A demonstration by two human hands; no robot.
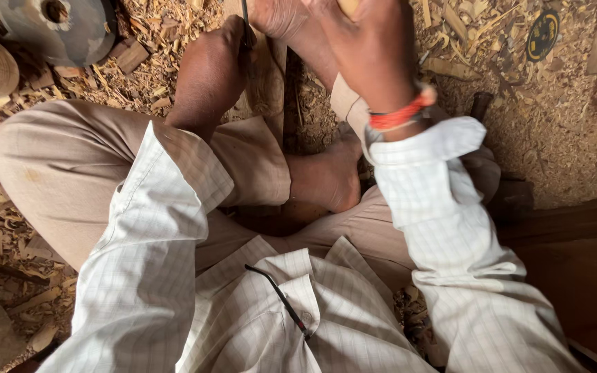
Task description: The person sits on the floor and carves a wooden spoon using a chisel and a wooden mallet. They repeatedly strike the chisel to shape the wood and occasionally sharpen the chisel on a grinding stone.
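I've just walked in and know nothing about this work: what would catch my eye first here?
Top centre, two bare hands work close together: the right hand, with a bright orange thread wristband, grips something pale, and the left hand steadies a thin dark metal tool on a pale wooden piece. All around lies a carpet of tan wood shavings.

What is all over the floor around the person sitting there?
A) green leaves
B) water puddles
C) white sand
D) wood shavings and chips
D: pale wood shavings and chips cover the floor around the seated person, by the left hand and the right hand, which wears an orange wrist band.
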